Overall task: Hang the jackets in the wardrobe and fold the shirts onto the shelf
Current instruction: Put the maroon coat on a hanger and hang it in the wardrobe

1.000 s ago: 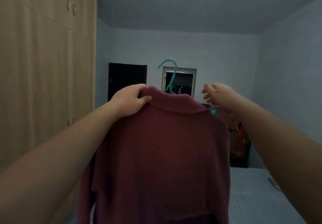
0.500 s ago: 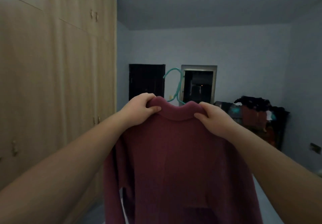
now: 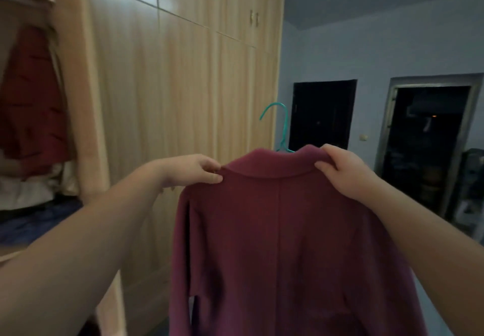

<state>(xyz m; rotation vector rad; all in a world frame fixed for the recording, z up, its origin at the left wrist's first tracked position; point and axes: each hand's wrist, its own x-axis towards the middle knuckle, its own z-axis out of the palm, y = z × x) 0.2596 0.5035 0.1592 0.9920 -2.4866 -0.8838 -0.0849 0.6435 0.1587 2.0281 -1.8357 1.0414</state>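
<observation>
The person has turned. A second ago the closed doors of the wardrobe (image 3: 183,100) filled the side of the view. Now its open part shows, at the far left end of the wardrobe. Inside it, up high, is a rail (image 3: 26,0). A red garment (image 3: 31,95) hangs under the rail, and some pale folded things (image 3: 26,191) lie lower down.

The dark red jacket (image 3: 282,231) is held up in the air in front of the wardrobe's closed doors, off to the right of the open part. It is on a green hanger (image 3: 286,126), and the hook sticks up above the collar.

The left hand (image 3: 199,170) pinches the collar end nearer the wardrobe between thumb and fingers. The right hand (image 3: 343,170) was off the jacket a second ago. Now its fingers are curled over the collar end farther from the wardrobe and grip it.

So the jacket looks ready to hang, I think. It is not on the rail yet. It likely has to go left and up, so the hook can catch the rail beside the red garment.
</observation>
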